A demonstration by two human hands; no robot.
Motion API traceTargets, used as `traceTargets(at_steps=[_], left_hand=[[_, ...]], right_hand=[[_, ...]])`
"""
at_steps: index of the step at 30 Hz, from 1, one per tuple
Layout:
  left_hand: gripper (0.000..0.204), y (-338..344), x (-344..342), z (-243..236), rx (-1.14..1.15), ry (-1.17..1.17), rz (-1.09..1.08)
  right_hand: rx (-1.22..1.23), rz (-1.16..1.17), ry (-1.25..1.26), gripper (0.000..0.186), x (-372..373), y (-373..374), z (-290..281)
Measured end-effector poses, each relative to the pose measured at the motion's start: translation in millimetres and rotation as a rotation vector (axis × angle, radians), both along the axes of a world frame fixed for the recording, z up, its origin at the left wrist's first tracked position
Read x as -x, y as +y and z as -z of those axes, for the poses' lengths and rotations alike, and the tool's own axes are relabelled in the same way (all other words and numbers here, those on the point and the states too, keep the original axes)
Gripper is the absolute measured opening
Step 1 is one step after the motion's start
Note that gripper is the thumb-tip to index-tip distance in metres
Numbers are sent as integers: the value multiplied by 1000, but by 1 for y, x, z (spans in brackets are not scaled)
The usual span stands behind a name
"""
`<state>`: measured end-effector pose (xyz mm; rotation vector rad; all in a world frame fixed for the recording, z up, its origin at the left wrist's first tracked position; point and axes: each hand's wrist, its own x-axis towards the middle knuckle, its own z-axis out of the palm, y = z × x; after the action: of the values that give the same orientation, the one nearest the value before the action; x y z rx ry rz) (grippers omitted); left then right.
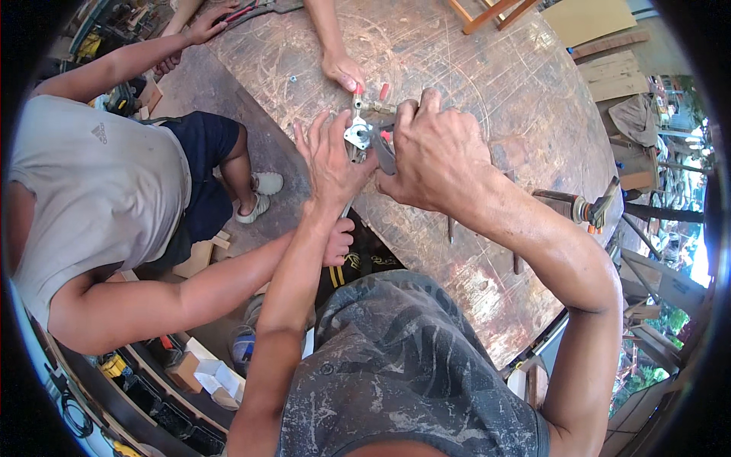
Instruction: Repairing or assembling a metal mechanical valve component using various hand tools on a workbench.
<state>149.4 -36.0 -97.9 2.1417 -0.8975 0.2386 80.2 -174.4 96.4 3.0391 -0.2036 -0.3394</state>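
My left hand [335, 167] reaches up to a small silvery flanged metal fitting [356, 137], its thumb and forefinger on either side and the other fingers spread. My right hand [440, 148] is closed around pliers [385, 158], their grey jaws at the fitting's right side. Part of the pliers is hidden under my fingers. Beyond the fitting, another person's hand [343, 70] pinches a red-tipped piece [358, 90] standing in line with it. Below, a second hand [339, 242], from the person on the left, grips a thin metal rod [347, 208] leading toward the fitting.
A scratched brown worktable [304, 46] lies under the work. On its right are a clamp [582, 207] and thin metal tools [450, 228]. A brass-coloured fitting [378, 107] sits beside the work. A person in a grey shirt [106, 167] stands left; another hand [209, 24] holds red-handled cutters [242, 13].
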Motion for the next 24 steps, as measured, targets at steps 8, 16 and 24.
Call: traceTargets(at_steps=[8,16,24], left_hand=[[100,3,5,-10,-4,-30,-6],[110,41,21,-29,-28,10,-103],[52,72,49,-34,8,195,92]], right_hand=[[-257,195,-86,71,15,-13,-2],[-230,322,-403,78,94,-41,35],[-321,571,-617,73,217,-16,149]])
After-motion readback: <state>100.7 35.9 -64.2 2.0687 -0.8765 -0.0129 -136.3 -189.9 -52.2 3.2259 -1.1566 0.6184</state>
